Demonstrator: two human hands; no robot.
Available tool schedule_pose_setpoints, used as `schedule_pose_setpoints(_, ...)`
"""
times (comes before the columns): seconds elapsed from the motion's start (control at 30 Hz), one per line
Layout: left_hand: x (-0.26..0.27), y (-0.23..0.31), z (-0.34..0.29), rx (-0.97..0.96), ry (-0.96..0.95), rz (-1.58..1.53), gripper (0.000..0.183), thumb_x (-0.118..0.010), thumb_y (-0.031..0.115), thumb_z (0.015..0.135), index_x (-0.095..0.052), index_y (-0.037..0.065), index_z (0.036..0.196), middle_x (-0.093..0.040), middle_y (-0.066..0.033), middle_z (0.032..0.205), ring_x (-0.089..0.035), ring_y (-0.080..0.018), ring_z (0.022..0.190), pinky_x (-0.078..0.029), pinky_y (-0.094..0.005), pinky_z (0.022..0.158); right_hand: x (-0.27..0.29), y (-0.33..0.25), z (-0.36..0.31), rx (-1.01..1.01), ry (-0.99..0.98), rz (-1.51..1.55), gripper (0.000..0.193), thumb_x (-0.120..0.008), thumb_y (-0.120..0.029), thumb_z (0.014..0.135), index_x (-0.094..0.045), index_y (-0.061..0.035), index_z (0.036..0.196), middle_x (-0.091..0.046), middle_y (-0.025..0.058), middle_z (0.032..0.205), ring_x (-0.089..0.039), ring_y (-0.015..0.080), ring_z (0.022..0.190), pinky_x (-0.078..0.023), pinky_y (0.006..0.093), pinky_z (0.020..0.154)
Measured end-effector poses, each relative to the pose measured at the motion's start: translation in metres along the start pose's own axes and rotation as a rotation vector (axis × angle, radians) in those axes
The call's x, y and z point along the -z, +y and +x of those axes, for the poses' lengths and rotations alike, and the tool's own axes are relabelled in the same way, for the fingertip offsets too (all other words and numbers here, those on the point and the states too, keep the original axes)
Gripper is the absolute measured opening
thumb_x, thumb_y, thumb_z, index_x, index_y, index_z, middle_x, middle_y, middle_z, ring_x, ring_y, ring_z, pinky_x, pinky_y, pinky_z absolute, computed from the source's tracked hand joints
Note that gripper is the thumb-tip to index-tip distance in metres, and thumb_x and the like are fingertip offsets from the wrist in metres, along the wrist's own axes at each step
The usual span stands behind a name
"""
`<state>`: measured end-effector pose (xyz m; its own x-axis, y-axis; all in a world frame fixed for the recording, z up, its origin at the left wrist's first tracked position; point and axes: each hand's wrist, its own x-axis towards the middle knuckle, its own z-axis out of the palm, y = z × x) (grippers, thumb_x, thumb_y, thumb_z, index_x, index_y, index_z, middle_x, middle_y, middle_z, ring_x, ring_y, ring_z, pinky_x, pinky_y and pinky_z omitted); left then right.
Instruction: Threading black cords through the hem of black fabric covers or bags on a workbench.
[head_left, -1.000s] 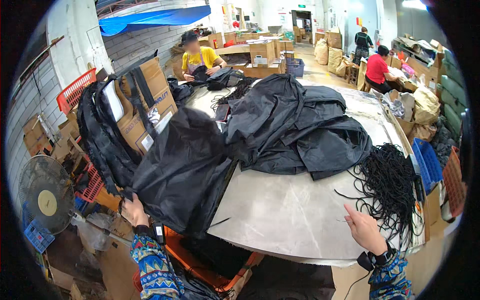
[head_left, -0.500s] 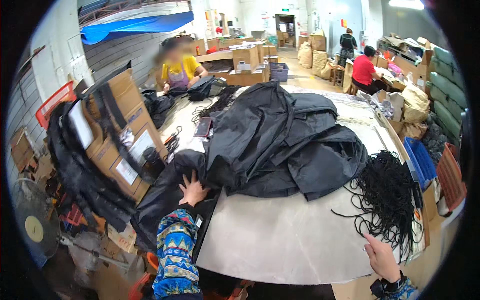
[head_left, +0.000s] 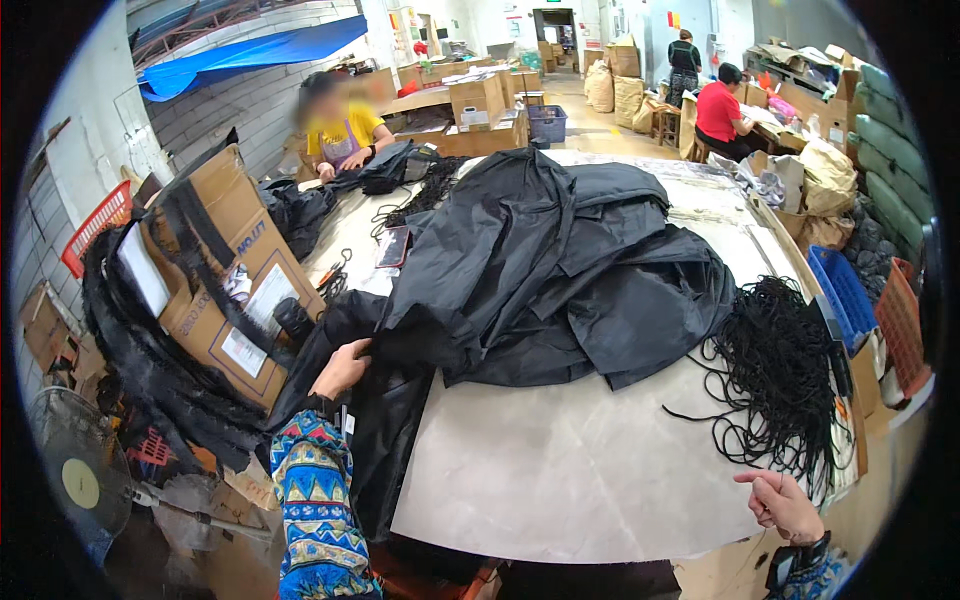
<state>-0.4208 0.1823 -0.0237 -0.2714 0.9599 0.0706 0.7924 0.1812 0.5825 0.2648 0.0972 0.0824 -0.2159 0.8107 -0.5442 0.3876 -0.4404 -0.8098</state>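
Observation:
My left hand (head_left: 342, 368) is at the table's left side, its fingers closed on the edge of a black fabric piece (head_left: 385, 425) that hangs over that side. Its fingertips are partly hidden by the cloth. Beside it, a large heap of shiny black fabric (head_left: 560, 270) covers the middle of the table. My right hand (head_left: 782, 505) hovers over the near right corner, index finger bent out to the left and the other fingers curled in. A thin dark line hangs below it; what the fingers hold is unclear. Close by lies a tangled pile of black cords (head_left: 775, 375).
Black straps drape over a cardboard box (head_left: 235, 310) at the left. A phone (head_left: 394, 246) and orange-handled scissors (head_left: 333, 280) lie beyond my left hand. A fan (head_left: 80, 480) stands low at left. Across the table a person in yellow (head_left: 345, 135) handles dark cloth. Blue crate (head_left: 840, 295) at right.
My left hand has gone from lying spread on the black fabric to gripping its edge, slightly left and nearer. My right hand's fingers have curled in more. The view has shifted a little.

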Motion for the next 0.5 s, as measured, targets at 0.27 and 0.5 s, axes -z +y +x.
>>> schedule_pose_setpoints(0.27,0.036,0.217,-0.142,-0.089,0.123,-0.979,0.020,-0.052,0.011,0.093,-0.061,-0.006,0.099,-0.064,-0.0097,0.092,-0.062,-0.0154,0.086,-0.050,-0.0288,0.080,-0.008,0.005,-0.014,0.086,-0.065,0.112,0.032,-0.044,-0.025,0.100,-0.056,0.0014,0.114,-0.046,-0.0044,0.064,-0.035,0.0030,0.048,-0.030,0.0180,0.042)
schedule_pose_setpoints(0.5,0.038,0.416,-0.271,-1.167,-0.651,-1.882,0.028,-0.066,0.017,0.081,-0.066,-0.005,0.099,-0.068,-0.0205,0.092,-0.068,-0.0249,0.077,-0.056,-0.0351,0.063,-0.030,-0.001,-0.037,0.181,-0.186,-0.001,0.036,-0.047,-0.028,0.099,-0.055,-0.0002,0.120,-0.042,-0.0071,0.069,-0.035,0.0016,0.058,-0.031,0.0166,0.051)
